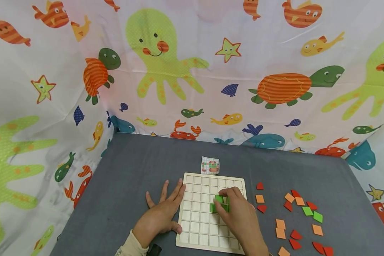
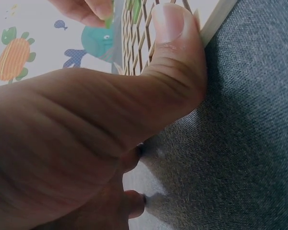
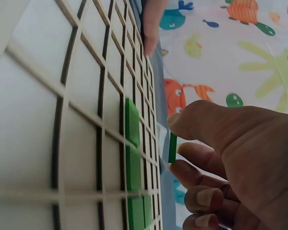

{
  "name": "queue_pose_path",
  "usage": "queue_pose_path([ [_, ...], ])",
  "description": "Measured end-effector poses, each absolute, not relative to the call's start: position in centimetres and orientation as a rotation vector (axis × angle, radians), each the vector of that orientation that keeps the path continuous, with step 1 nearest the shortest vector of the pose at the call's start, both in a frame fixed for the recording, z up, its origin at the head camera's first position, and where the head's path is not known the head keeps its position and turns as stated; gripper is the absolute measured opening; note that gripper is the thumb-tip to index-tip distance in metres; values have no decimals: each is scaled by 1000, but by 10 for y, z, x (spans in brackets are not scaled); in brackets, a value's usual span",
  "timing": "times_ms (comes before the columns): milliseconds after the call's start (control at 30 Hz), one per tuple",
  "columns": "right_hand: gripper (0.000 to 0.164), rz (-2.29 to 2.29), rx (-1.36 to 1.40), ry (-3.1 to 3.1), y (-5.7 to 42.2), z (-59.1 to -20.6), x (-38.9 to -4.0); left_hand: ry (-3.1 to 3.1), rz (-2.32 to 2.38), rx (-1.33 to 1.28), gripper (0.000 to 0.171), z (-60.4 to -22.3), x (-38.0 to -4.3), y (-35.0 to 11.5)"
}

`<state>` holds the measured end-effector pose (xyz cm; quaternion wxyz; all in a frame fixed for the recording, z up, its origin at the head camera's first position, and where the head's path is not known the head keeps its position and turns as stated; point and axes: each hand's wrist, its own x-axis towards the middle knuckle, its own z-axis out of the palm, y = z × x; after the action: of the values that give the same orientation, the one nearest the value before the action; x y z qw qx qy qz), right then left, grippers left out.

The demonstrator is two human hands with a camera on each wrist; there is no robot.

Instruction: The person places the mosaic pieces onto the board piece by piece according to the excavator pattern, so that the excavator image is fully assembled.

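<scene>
A pale wooden board [image 1: 195,227] with a raised grid lies on the grey table. My left hand [image 1: 161,217] is at its left edge, fingers spread; its thumb [image 2: 175,43] touches the edge in the left wrist view. Above the grid, my right hand [image 1: 240,215] pinches a green square tile [image 3: 173,147] between thumb and fingers. The right wrist view shows that tile raised off the board. Several green tiles [image 3: 133,165] sit in neighbouring cells below it, partly hidden by the right hand in the head view.
A small card with a coloured grid pattern [image 1: 210,165] lies behind the board. To the right are scattered orange squares [image 1: 317,230], red curved-edge pieces [image 1: 296,234] and two green tiles [image 1: 318,217]. A sea-animal curtain [image 1: 211,117] hangs behind the table.
</scene>
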<state>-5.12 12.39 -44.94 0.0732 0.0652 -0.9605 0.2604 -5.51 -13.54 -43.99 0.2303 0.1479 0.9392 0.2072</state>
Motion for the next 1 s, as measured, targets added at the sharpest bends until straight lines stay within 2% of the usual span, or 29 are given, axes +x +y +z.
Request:
queue_pose_path([
  [1000, 26, 723, 212, -2917, 107, -462, -59, 2599, 569, 421, 141, -441, -55, -135],
])
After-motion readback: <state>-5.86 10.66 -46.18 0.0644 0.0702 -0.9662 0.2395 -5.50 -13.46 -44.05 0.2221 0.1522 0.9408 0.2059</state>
